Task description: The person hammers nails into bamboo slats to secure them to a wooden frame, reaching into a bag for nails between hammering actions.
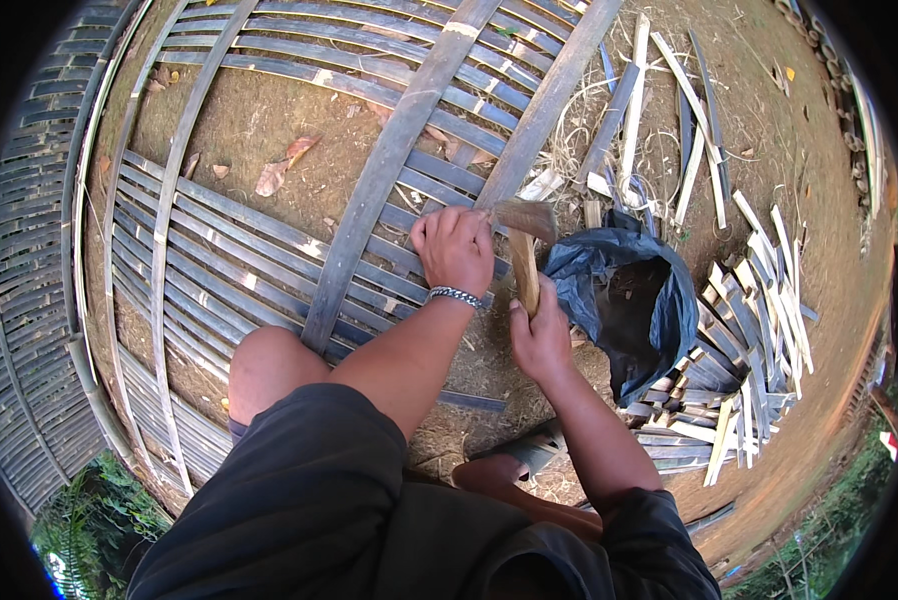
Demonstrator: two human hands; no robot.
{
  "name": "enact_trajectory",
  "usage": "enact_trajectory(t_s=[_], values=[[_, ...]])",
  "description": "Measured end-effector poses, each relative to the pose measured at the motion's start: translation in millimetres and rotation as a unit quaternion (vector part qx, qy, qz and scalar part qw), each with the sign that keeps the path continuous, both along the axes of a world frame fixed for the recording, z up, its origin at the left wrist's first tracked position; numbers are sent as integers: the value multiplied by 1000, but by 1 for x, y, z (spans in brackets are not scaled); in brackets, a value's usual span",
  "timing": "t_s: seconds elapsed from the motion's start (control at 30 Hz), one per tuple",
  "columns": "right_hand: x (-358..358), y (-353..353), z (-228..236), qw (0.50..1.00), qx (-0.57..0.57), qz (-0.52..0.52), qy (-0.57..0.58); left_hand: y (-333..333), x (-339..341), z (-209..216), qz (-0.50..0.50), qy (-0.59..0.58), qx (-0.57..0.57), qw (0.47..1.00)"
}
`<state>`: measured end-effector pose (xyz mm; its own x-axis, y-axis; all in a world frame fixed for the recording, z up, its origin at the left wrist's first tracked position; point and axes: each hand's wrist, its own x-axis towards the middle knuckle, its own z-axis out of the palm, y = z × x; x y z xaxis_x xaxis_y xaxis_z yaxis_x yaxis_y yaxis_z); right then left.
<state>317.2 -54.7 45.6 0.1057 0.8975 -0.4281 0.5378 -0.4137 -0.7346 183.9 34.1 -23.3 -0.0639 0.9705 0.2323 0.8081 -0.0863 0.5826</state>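
Observation:
My right hand [542,335] is wrapped round the wooden handle of a small hatchet [525,218]. Its metal head lies level, the broad end pointing right and the narrow end close to the fingertips of my left hand [456,248]. That left hand, with a chain bracelet at the wrist, is closed with its fingers curled over the crossing of dark bamboo slats. What it pinches, if anything, is hidden. Beneath it spreads a bamboo slat panel [374,215], made of thin strips fixed across longer lengthwise strips, lying on the ground.
Right of my hands stands an open dark plastic bag [674,300]. Beyond it lies a pile of split bamboo pieces [744,365], with loose strips [704,130] farther off. Another slatted bamboo panel [44,250] is at far left. Dry leaves [287,165] lie on the soil.

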Motion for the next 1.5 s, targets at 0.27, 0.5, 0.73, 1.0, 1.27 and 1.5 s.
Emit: enact_trajectory(t_s=[0.27,0.5,0.73,1.0,1.27,1.5], values=[[10,6,14,984,132,62,-102,1,0,-1,1,-5,5,1000],[12,14,15,979,157,75,-104,1,-2,3,2,-8,-2,1000],[18,18,8,983,-2,106,-153,1,-1,9,23,-30,-26,999],[15,9,6,982,47,114,-142,-2,-1,-1,39,-17,-41,998],[12,13,23,977,198,36,-70,-2,-1,-3,69,-7,-63,996],[11,12,13,990,39,52,-123,3,1,1,67,-20,-71,995]])
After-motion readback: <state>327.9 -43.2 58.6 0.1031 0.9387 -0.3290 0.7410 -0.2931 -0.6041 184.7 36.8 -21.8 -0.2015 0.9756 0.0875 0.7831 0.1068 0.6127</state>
